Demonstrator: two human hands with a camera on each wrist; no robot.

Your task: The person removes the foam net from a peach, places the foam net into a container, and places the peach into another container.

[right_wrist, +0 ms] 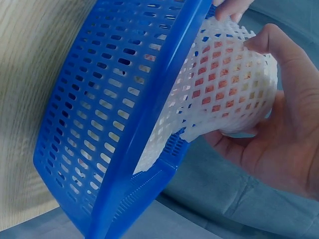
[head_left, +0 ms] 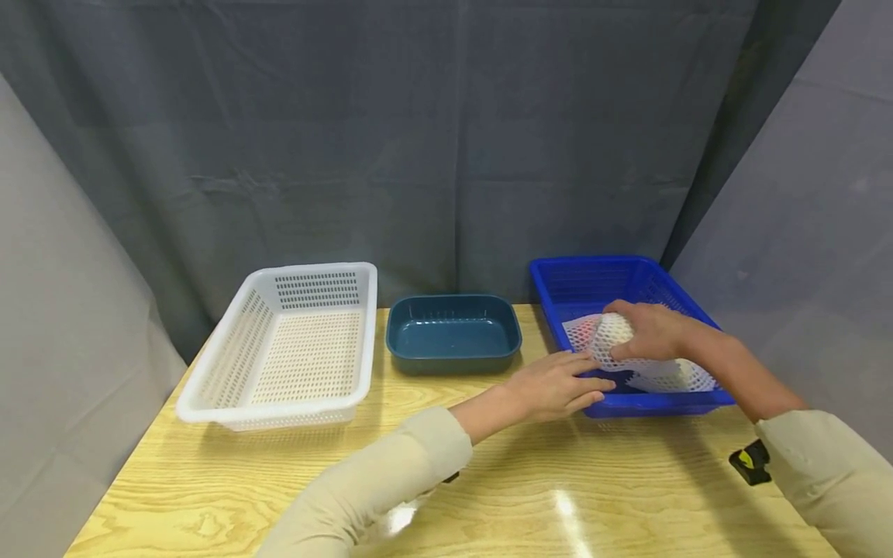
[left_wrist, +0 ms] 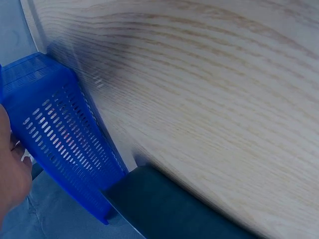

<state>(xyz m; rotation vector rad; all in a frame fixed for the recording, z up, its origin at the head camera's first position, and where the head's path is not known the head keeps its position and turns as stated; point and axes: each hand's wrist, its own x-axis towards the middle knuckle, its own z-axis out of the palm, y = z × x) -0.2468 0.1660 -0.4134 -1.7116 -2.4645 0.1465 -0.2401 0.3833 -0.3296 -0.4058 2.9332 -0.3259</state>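
My right hand (head_left: 654, 329) grips a round fruit in a white foam net (head_left: 612, 333) over the blue basket (head_left: 652, 403). Through the mesh, the right wrist view shows the fruit (right_wrist: 224, 82) as red with yellowish patches. Thumb and fingers curl round its sides, and the net's loose end points toward the basket's near-left rim. My left hand (head_left: 554, 384) reaches over that rim with its fingers extended, fingertips right at the net's edge. Inside the basket lie a pinkish netted piece (head_left: 577, 331) and another white foam net (head_left: 684, 377), partly hidden by the right hand and forearm.
A white perforated basket (head_left: 279, 409) stands on the left of the wooden table (head_left: 516, 496). Between the two baskets sits a dark teal tray (head_left: 453, 364). Grey curtains (head_left: 432, 155) hang behind and at both sides.
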